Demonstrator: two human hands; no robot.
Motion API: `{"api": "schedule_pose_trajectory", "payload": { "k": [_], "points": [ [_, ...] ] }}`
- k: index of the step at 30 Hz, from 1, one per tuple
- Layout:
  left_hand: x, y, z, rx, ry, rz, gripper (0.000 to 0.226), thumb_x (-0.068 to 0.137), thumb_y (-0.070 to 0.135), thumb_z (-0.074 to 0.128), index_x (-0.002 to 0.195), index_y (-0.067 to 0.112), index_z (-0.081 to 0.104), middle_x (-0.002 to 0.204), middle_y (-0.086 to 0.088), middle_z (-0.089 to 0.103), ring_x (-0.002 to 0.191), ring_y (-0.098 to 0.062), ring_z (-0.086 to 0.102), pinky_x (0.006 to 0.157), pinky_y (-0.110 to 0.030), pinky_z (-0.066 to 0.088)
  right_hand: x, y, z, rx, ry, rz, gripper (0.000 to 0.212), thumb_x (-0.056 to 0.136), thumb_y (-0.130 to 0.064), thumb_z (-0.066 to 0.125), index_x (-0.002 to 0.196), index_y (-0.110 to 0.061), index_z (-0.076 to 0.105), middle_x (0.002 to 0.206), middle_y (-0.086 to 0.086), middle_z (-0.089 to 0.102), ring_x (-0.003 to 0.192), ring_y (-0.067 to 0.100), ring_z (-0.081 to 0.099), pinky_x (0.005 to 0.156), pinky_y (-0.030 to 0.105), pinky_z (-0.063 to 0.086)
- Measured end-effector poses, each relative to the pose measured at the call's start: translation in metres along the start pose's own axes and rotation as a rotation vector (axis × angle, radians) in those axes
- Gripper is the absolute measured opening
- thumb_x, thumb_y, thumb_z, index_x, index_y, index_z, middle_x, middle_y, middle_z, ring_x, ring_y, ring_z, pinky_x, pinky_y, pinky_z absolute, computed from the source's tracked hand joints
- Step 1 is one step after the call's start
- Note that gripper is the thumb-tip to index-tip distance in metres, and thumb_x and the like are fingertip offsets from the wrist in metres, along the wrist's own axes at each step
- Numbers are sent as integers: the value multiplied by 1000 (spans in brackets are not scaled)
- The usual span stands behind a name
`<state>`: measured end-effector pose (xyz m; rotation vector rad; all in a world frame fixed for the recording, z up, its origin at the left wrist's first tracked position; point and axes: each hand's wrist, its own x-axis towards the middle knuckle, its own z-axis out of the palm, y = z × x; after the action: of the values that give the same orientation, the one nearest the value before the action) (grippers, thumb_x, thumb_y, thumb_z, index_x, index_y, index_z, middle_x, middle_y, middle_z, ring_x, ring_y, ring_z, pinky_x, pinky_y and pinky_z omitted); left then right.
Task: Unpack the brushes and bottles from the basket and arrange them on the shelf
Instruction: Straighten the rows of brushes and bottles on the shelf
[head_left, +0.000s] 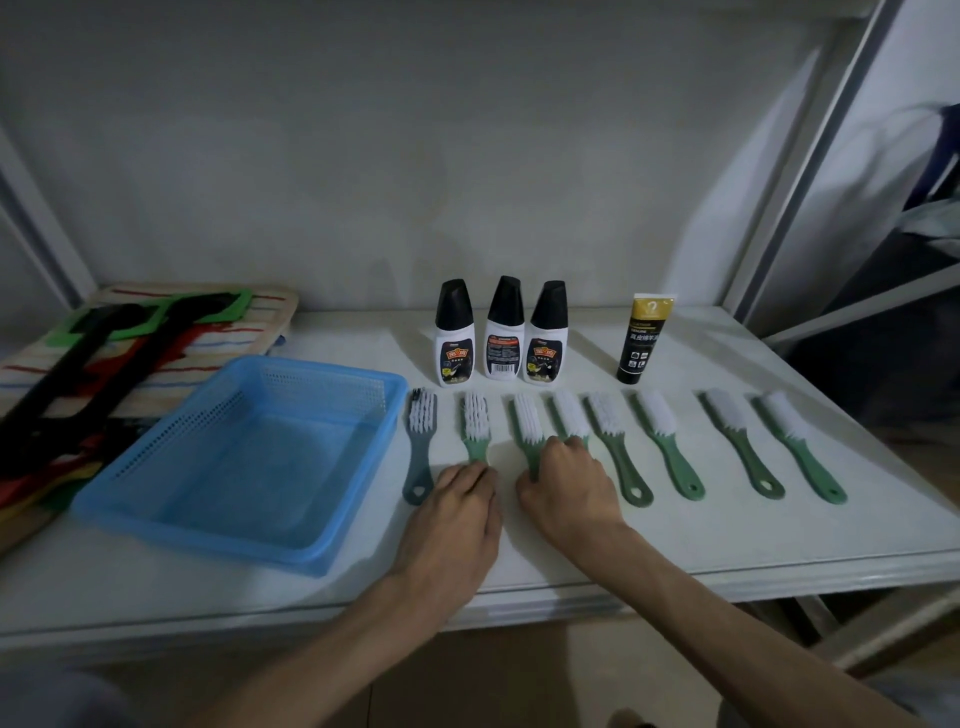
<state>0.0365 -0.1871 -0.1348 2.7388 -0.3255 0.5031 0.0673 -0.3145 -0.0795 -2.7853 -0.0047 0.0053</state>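
Observation:
Several green-handled brushes with white bristles lie in a row on the white shelf (701, 540), bristles away from me. My left hand (462, 512) rests on the handle of the second brush (475, 426). My right hand (563, 486) covers the handles of the third brush (527, 423) and fourth brush (570, 415). A grey-handled brush (420, 452) lies leftmost. Behind them stand three white bottles with black caps (505, 330) and a black-and-gold tube (640, 340). The blue basket (156, 499) holds nothing visible.
A striped mat with black, green and red flat pieces (130, 338) lies at the back left, beside the basket. Metal shelf posts (810, 171) rise on the right. The shelf's front edge (571, 605) runs under my forearms.

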Motion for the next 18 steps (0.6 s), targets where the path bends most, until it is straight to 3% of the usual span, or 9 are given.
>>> {"api": "schedule_pose_trajectory", "payload": {
  "k": [5, 12, 15, 18],
  "points": [
    [3, 2, -2, -21, 23, -29, 36, 97, 20, 46, 127, 8, 62, 128, -2, 61, 120, -14, 51, 102, -22, 37, 5, 2, 1, -7, 33, 13, 29, 91, -20, 46, 111, -1, 56, 117, 19, 54, 105, 39, 59, 81, 38, 48],
    [5, 3, 2, 2, 43, -35, 24, 89, 17, 62, 108, 8, 72, 111, -3, 70, 105, -15, 61, 92, -24, 47, 3, -2, -3, -52, 33, -31, 36, 94, -29, 49, 117, -2, 55, 123, 19, 52, 109, 38, 59, 83, 37, 48],
    [12, 15, -17, -92, 55, 24, 25, 95, 16, 54, 113, 10, 69, 119, -1, 66, 113, -15, 56, 98, -20, 41, 14, -4, -20, 45, 133, -56, 35, 95, -32, 49, 113, -3, 56, 117, 18, 57, 102, 36, 60, 82, 37, 49],
    [55, 20, -62, -225, 207, 7, 18, 96, 18, 50, 103, 15, 66, 103, -4, 67, 99, -23, 59, 86, -32, 45, 48, -5, -57, 222, 300, -62, 31, 94, -27, 53, 107, -1, 62, 109, 20, 67, 95, 34, 64, 80, 34, 50]
  ]
}}
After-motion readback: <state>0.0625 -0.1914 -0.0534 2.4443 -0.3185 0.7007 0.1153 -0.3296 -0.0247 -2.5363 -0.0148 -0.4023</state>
